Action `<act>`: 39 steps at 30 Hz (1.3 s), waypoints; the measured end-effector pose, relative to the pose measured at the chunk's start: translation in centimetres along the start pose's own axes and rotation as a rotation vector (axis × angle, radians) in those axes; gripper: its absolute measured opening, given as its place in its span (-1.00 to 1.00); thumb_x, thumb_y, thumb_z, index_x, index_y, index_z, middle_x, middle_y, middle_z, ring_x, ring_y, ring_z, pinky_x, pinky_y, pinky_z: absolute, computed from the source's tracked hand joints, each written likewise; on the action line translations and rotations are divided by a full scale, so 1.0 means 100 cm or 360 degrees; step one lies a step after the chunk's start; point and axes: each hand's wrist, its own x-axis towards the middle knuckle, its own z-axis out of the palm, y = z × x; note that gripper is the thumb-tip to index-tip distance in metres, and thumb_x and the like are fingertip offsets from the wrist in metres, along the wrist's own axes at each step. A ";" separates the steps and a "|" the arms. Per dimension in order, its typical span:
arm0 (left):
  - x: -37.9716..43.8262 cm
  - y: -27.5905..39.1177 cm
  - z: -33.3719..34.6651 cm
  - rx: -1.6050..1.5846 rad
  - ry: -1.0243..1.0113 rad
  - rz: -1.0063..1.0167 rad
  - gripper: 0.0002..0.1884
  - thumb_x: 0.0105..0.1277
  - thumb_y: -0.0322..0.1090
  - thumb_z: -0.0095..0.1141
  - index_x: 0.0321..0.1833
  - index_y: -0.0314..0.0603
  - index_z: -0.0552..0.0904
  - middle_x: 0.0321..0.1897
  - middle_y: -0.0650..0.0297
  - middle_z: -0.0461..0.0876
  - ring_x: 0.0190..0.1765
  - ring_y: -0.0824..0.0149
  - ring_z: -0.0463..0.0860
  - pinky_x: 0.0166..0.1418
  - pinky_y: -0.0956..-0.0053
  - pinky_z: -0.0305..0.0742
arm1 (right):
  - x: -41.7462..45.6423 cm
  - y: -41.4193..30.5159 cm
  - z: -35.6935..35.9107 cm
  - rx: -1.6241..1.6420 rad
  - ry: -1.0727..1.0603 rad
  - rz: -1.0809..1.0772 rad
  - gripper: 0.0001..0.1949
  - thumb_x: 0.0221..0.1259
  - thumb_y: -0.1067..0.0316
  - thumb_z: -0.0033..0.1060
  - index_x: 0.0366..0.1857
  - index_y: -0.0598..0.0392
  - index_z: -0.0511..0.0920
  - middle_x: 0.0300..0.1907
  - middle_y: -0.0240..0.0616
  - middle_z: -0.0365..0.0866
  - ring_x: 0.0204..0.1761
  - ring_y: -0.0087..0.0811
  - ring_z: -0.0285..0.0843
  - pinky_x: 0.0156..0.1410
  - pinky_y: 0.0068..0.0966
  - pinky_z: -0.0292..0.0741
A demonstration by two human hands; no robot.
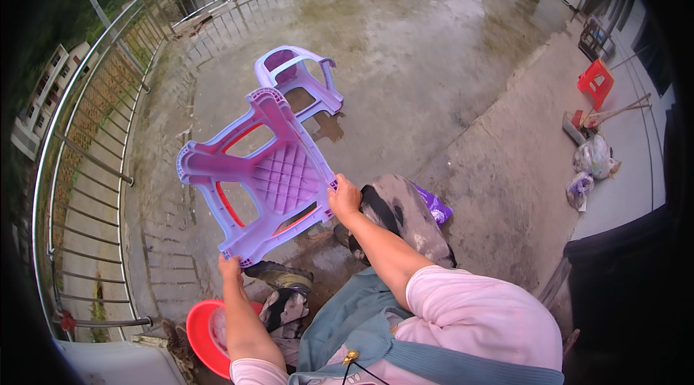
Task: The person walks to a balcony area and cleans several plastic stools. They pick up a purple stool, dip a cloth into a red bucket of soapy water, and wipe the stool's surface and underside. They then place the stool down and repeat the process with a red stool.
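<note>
Both my hands hold a purple plastic stool (287, 173) with its underside facing me, showing the ribbed lattice beneath the seat. My left hand (230, 267) grips the foot of its lowest leg, and my right hand (345, 199) grips another leg end at the right. Red shows through the side openings of the held stool; what it belongs to is partly hidden. Just beyond, a second light purple plastic stool (320, 95) lies on the wet concrete. A red plastic basin (203, 339) with whitish contents sits beside my left forearm, partly covered by it.
A metal railing (81, 149) curves along the left. A purple packet (435, 205) lies by my right knee. Against the right wall stand a red plastic stool (596, 84), a long-handled tool (623, 110) and filled plastic bags (593, 157). Puddles cover parts of the concrete floor (401, 59).
</note>
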 end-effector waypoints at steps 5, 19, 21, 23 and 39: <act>-0.025 0.027 0.007 0.0068 0.0025 -0.0013 -0.66 -0.04 -0.57 0.02 -0.13 -0.17 0.53 -0.41 0.27 0.60 -0.57 0.34 0.56 -0.65 0.47 0.40 | 0.005 0.011 0.002 -0.0012 -0.0012 0.0128 -0.72 -0.05 0.31 0.33 -0.26 0.09 0.47 -0.32 0.00 0.63 -0.20 0.12 0.57 -0.11 -0.07 0.46; -0.050 0.094 0.021 0.0499 0.0189 0.0042 -0.68 0.00 -0.44 0.08 -0.11 -0.16 0.60 -0.51 0.25 0.57 -0.54 0.30 0.53 -0.59 0.34 0.39 | 0.018 0.023 -0.016 -0.0137 -0.0067 0.0234 -0.80 -0.10 0.32 0.19 -0.34 0.09 0.57 -0.32 0.01 0.67 -0.18 0.10 0.61 -0.01 -0.09 0.47; -0.054 0.094 0.014 0.0519 0.0250 0.0000 -0.70 0.00 -0.44 0.08 -0.13 -0.16 0.60 -0.50 0.24 0.57 -0.52 0.29 0.55 -0.57 0.32 0.41 | 0.018 0.023 -0.014 -0.0127 -0.0128 0.0305 -0.78 -0.12 0.29 0.22 -0.33 0.05 0.59 -0.29 -0.02 0.67 -0.13 0.07 0.60 0.02 -0.13 0.48; -0.059 0.099 0.018 0.0518 0.0241 -0.0032 -0.73 0.01 -0.43 0.08 -0.16 -0.16 0.59 -0.48 0.23 0.58 -0.52 0.29 0.55 -0.57 0.33 0.41 | 0.020 0.024 -0.014 -0.0129 -0.0111 0.0280 -0.79 -0.12 0.29 0.21 -0.33 0.05 0.59 -0.29 -0.03 0.67 -0.13 0.07 0.60 0.02 -0.13 0.48; -0.064 0.048 0.025 -0.0030 0.0133 0.0055 -0.68 -0.03 -0.56 0.11 -0.15 -0.20 0.55 -0.43 0.28 0.60 -0.50 0.39 0.53 -0.50 0.49 0.37 | 0.025 -0.008 -0.042 -0.0055 0.0078 -0.0145 -0.73 -0.01 0.25 0.34 -0.29 0.06 0.46 -0.36 -0.10 0.62 -0.24 0.06 0.57 -0.17 -0.07 0.45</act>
